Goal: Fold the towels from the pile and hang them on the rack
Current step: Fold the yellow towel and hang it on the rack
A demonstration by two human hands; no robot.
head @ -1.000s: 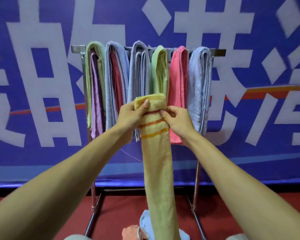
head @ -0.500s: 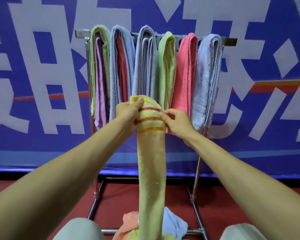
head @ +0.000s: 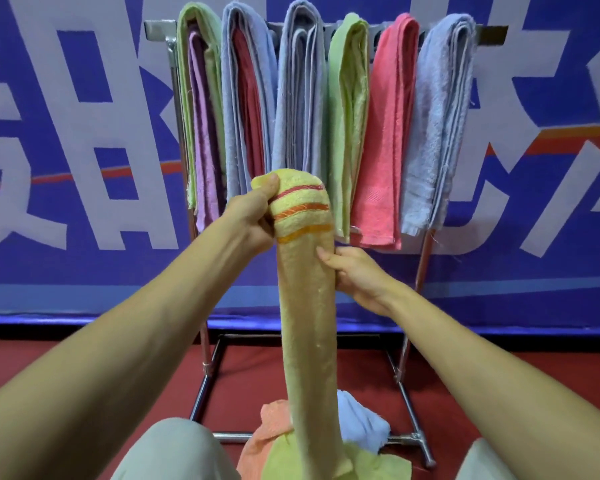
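Right hand [head: 357, 275] sits lower on the towel [head: 309, 323] than half a second ago: then it was at the striped band, now it is just below the lowest orange stripe, right of centre frame. Left hand [head: 253, 216] stays at the top end.

Towel: yellow, folded into a long narrow strip, held upright at centre frame in front of the rack [head: 409, 344]. Its top end is rolled over, with three red and orange stripes showing. Its lower end runs down into the pile [head: 278, 431] at the bottom edge.

Left hand: thumb pressed over the rolled top, fingers curled round the left side, clamped on the towel. Right hand: thumb on the front face at the right edge, fingers curled behind, pinching the towel.

Pile: orange, pale blue and yellow-green cloths on the floor [head: 118, 368], between the person's knees.

Rack: metal frame, top bar across the upper frame. Six folded bundles of hung towels [head: 385, 133] sit side by side on it: green with lilac, blue with red, grey-blue, green, pink, blue.

Behind it: blue banner [head: 84, 133] with large white characters.
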